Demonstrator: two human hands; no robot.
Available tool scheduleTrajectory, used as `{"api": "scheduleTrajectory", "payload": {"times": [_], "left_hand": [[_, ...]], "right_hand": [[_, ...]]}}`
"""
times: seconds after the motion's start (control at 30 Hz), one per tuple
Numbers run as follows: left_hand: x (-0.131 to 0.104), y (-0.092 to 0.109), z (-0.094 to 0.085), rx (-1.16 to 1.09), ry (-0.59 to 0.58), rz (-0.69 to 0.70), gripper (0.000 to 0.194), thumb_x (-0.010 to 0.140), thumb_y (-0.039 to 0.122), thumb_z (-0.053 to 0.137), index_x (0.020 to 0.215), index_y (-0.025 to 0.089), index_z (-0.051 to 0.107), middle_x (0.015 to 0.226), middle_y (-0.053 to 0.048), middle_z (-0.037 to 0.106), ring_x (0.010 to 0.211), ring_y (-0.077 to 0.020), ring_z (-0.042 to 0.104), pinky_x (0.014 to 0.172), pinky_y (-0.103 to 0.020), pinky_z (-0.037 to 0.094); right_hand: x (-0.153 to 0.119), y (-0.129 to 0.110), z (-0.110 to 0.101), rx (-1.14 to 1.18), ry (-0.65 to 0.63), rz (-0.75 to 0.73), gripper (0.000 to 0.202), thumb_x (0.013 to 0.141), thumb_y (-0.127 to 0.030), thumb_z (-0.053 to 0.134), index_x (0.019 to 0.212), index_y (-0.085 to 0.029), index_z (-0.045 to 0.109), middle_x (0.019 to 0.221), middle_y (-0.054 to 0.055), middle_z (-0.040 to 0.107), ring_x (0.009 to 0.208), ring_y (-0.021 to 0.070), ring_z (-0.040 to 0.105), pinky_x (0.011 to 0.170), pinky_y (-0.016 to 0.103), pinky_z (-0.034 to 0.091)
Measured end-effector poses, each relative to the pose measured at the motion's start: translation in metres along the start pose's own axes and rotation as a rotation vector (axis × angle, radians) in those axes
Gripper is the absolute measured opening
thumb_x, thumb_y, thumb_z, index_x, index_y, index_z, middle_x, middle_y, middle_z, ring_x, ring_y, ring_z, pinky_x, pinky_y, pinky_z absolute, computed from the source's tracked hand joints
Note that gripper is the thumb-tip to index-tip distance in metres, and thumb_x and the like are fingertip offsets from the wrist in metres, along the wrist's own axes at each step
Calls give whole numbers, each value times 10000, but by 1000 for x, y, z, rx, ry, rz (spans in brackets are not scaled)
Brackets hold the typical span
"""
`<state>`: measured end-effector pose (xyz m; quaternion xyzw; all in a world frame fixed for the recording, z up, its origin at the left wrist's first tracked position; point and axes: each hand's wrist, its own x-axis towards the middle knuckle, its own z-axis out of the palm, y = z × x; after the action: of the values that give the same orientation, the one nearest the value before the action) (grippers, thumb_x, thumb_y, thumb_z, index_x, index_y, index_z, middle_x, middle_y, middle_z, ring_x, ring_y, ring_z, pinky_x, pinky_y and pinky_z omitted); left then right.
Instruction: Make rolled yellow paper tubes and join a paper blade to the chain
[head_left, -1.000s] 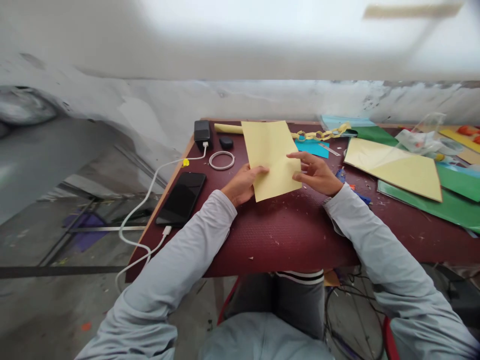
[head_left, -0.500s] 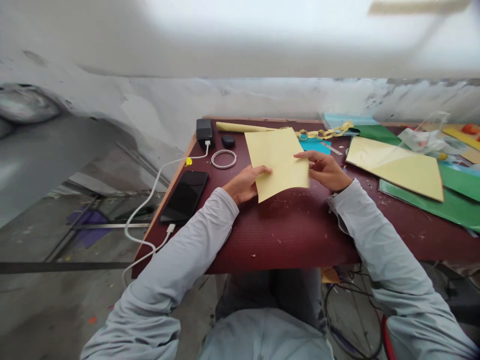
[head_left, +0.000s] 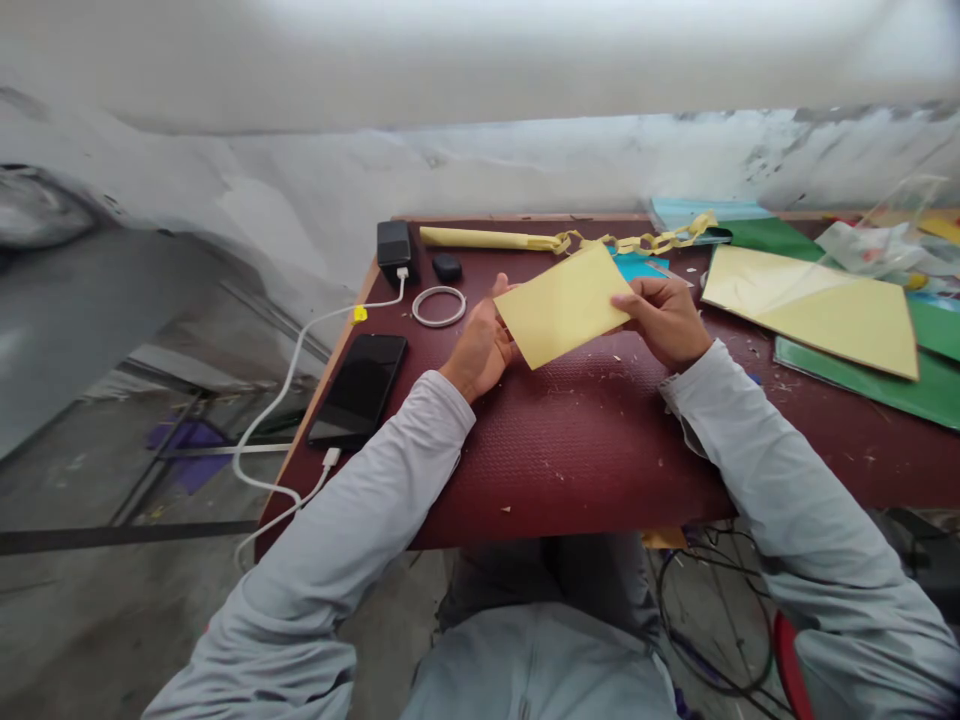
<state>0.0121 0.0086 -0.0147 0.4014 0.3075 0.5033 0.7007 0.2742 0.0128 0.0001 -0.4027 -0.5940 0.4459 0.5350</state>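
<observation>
A pale yellow sheet of paper (head_left: 566, 308) is held slanted above the table, its right end raised higher than its left. My right hand (head_left: 666, 318) pinches its right edge, thumb on top and fingers curled behind. At the left end, my left hand (head_left: 480, 342) has its palm turned up and its thumb apart from the sheet. Its fingertips reach behind the paper's left edge, partly hidden. Behind the sheet lies a yellow paper chain (head_left: 660, 242), and to its left a rolled yellow paper (head_left: 480, 238).
On the left are a black phone (head_left: 358, 390), a black charger (head_left: 394, 250), a coiled white cable (head_left: 439, 307) and a small black case (head_left: 447, 267). Yellow sheets (head_left: 817, 310) and green packs (head_left: 862, 385) lie right. A blue paper (head_left: 637, 266) is behind the sheet.
The yellow sheet has tilted and now shows a shallower, narrower face. My left thumb has come off its front, and that hand has turned palm up. My right hand still grips the right edge.
</observation>
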Motion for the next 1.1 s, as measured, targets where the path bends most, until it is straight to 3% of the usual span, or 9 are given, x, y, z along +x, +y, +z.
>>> {"api": "scheduleTrajectory", "payload": {"times": [0.07,0.13,0.27,0.4,0.5,0.67,0.87,1.1], "left_hand": [[0,1,-2,50,25,13,672,954,773,512,1242,185,662,1228,-121,752,1212,-315,707,955,-436,621],[-1,-1,-4,153,23,63,661,914,768,595,1198,179,687,1145,-115,771,1111,-303,746,867,-405,638],[-2,-12,-6,384,-88,196,603,797,517,874,1273,201,681,1011,-82,795,887,-225,774,731,-312,629],[-2,-21,-5,452,-144,252,598,839,446,847,1340,186,653,976,-84,798,815,-197,775,675,-278,626],[-3,-24,-2,459,-169,252,597,873,435,817,1374,177,623,972,-92,803,827,-204,785,686,-282,640],[-6,-27,5,429,-215,241,460,870,442,824,1183,139,678,1021,-121,803,880,-215,795,779,-316,665],[-10,-32,11,365,-199,192,489,835,481,853,1144,151,665,993,-114,803,831,-212,792,742,-329,675],[-15,-32,15,381,-231,158,455,900,547,763,1080,141,664,990,-105,794,822,-193,782,753,-336,672]], "right_hand": [[1,0,-1,-29,20,-36,429,801,-406,873,606,-199,551,612,-34,502,563,87,509,540,267,566],[2,2,-3,-54,32,-72,400,802,-395,872,634,-201,566,606,-41,503,547,81,490,522,253,527],[5,7,-6,-70,29,-91,330,772,-432,896,796,-216,648,700,-31,622,603,106,579,551,253,514],[6,9,-8,-83,35,-113,398,745,-451,913,1017,-256,698,790,-24,700,674,134,643,605,268,535],[6,7,-6,-125,41,-171,405,755,-490,902,1037,-268,714,785,-20,695,671,134,629,616,279,535],[2,4,1,-225,34,-260,374,774,-546,877,976,-262,741,772,-8,641,676,134,590,595,279,511],[-3,-1,6,-123,31,-220,466,793,-539,868,1152,-294,698,776,-17,636,675,141,604,604,288,521],[-2,1,5,-151,82,-253,340,793,-493,875,1012,-256,765,760,-12,651,617,118,565,558,270,474]]}}
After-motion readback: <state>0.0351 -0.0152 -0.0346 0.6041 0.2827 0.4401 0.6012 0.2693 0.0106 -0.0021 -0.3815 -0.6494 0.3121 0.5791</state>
